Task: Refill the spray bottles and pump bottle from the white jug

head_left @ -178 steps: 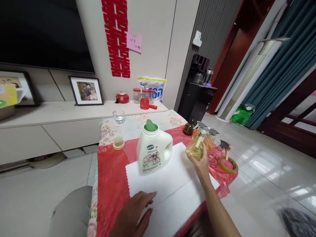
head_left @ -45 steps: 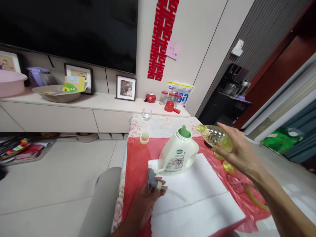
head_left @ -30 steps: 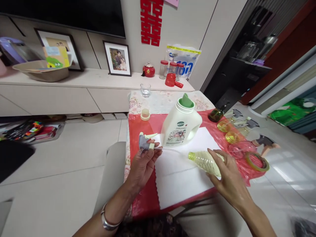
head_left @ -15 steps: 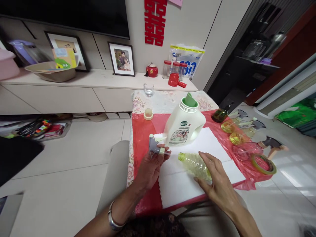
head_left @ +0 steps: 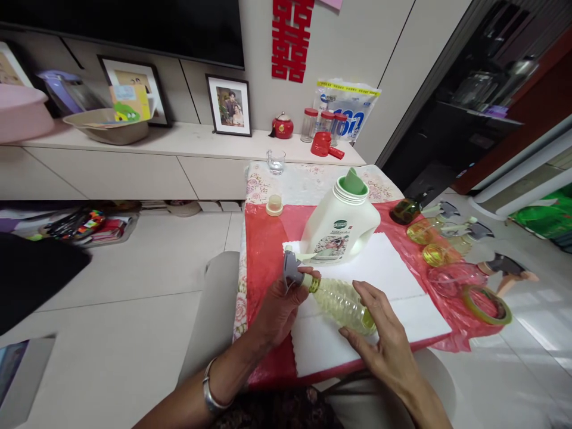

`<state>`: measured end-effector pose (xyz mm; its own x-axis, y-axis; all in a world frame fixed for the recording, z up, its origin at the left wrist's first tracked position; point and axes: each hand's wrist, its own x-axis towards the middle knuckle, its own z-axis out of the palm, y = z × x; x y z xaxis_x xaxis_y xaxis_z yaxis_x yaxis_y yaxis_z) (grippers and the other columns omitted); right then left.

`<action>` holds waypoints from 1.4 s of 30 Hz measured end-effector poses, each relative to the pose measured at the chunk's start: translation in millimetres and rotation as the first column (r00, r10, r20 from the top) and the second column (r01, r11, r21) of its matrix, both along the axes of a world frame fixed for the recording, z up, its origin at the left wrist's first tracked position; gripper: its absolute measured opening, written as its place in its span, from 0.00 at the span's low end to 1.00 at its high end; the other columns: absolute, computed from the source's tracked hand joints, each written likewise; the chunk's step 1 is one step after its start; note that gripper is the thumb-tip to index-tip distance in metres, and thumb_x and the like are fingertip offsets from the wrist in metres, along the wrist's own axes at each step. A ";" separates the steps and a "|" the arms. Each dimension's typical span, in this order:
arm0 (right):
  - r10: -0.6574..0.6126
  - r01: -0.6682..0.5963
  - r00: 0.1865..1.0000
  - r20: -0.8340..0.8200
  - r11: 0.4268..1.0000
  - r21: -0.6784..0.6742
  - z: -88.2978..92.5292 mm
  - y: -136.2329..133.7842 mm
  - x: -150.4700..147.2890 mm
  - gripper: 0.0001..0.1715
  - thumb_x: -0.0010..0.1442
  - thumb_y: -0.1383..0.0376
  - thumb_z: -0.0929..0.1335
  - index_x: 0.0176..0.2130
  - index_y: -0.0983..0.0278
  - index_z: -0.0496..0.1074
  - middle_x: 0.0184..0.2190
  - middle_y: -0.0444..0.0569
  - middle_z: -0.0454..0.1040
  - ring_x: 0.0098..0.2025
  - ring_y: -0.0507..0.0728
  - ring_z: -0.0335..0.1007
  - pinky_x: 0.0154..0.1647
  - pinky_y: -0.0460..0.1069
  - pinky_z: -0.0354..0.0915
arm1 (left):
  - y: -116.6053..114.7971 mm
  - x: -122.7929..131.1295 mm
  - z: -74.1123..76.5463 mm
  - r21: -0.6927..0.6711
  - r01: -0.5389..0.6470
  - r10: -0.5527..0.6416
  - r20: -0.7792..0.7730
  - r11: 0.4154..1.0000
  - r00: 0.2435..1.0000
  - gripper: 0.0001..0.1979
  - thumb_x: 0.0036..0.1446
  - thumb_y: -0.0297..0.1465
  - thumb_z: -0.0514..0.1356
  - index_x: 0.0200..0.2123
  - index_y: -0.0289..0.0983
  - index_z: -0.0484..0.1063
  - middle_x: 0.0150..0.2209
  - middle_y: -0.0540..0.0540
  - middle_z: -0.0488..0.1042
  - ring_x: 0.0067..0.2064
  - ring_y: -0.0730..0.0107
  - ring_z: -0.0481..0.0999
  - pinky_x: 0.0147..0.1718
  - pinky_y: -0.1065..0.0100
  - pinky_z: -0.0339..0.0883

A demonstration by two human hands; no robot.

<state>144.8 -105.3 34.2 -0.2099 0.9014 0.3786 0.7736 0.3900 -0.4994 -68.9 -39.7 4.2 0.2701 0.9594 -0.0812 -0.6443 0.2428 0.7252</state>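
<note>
In my left hand (head_left: 286,301) is a grey trigger sprayer head (head_left: 292,269), pinched between thumb and fingers. Its collar meets the neck of a clear yellow-green ribbed bottle (head_left: 340,302), which lies on its side over the white sheet with its mouth to the left. Around the bottle's base curls my right hand (head_left: 385,330), thumb below and fingers above. Just behind stands a white detergent jug (head_left: 342,223) with a green spout, uncapped. A pale cap (head_left: 274,205) sits to its left. How far the collar is threaded on cannot be made out.
A white sheet (head_left: 415,313) covers part of the red plastic (head_left: 263,250) on the table. Along the right edge are several spray bottles (head_left: 456,280) and a tape roll (head_left: 487,305). A glass cup (head_left: 276,162) stands at the back, near the long cabinet (head_left: 179,140).
The sprayer's tube has gone inside the bottle, and the head now meets the neck. My right hand still steadies the base. The whole view has shifted slightly.
</note>
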 end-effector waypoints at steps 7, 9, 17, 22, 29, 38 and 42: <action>0.032 -0.033 0.998 -0.051 0.999 -0.018 0.8 -1.5 2.7 0.37 0.65 0.59 0.69 0.68 0.55 0.55 0.60 0.55 0.63 0.61 0.61 0.64 0.58 0.56 0.71 | 1.3 -1.7 4.2 -0.026 0.049 -0.048 0.034 0.998 0.998 0.20 0.48 0.38 0.75 0.44 0.39 0.79 0.44 0.45 0.80 0.51 0.61 0.75 0.58 0.59 0.60; 0.035 -0.037 0.997 -0.069 0.999 -0.026 1.3 -1.5 2.7 0.37 0.65 0.58 0.69 0.68 0.55 0.56 0.60 0.54 0.64 0.61 0.60 0.64 0.58 0.54 0.71 | 1.1 -2.0 4.5 -0.038 0.059 -0.058 0.041 0.998 0.997 0.20 0.47 0.37 0.75 0.44 0.39 0.79 0.44 0.45 0.80 0.52 0.62 0.74 0.59 0.59 0.59; 0.036 -0.066 0.968 -0.248 0.991 -0.113 -4.7 -2.5 6.6 0.35 0.66 0.56 0.69 0.68 0.52 0.59 0.60 0.50 0.66 0.58 0.55 0.68 0.54 0.45 0.69 | -0.5 -4.9 6.1 -0.017 0.113 -0.112 0.043 0.993 0.993 0.19 0.48 0.37 0.75 0.44 0.40 0.79 0.45 0.46 0.80 0.52 0.64 0.74 0.56 0.62 0.60; -0.082 -0.064 0.896 -0.437 0.949 -0.309 -11.3 -7.0 10.2 0.34 0.65 0.54 0.69 0.67 0.51 0.61 0.63 0.49 0.64 0.61 0.58 0.66 0.62 0.51 0.66 | 0.5 -5.6 8.2 -0.039 0.161 -0.158 0.056 0.986 0.986 0.20 0.46 0.37 0.76 0.43 0.41 0.79 0.45 0.46 0.79 0.52 0.65 0.74 0.52 0.64 0.66; -0.314 -0.123 0.720 -0.619 0.820 -0.558 -23.9 -7.3 11.6 0.38 0.62 0.46 0.70 0.66 0.55 0.65 0.68 0.52 0.58 0.69 0.65 0.53 0.70 0.63 0.52 | -1.8 -6.4 5.5 -0.029 0.214 -0.212 0.065 0.976 0.975 0.17 0.52 0.36 0.72 0.45 0.41 0.78 0.50 0.43 0.78 0.55 0.58 0.74 0.53 0.57 0.69; -0.570 -0.415 0.318 -0.757 0.634 -0.652 -11.6 -4.9 -4.7 0.37 0.62 0.45 0.69 0.63 0.60 0.68 0.65 0.58 0.62 0.62 0.64 0.65 0.64 0.60 0.62 | -6.2 -7.1 5.1 0.050 0.264 -0.268 0.090 0.963 0.959 0.15 0.55 0.35 0.70 0.46 0.42 0.77 0.49 0.43 0.78 0.58 0.55 0.73 0.54 0.54 0.71; -0.601 -0.456 0.234 -0.764 0.627 -0.632 -8.1 -9.0 -8.6 0.38 0.60 0.48 0.71 0.65 0.53 0.65 0.69 0.56 0.54 0.59 0.68 0.68 0.46 0.60 0.74 | -4.8 -4.4 3.9 0.034 0.181 -0.183 0.079 0.983 0.980 0.14 0.55 0.35 0.70 0.45 0.42 0.76 0.47 0.44 0.78 0.57 0.56 0.74 0.53 0.56 0.73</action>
<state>136.2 -114.2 26.1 -0.1345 0.8788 -0.4578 -0.4255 -0.4685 -0.7742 -73.3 -44.5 8.2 0.4451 0.8951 -0.0268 -0.6483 0.3428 0.6798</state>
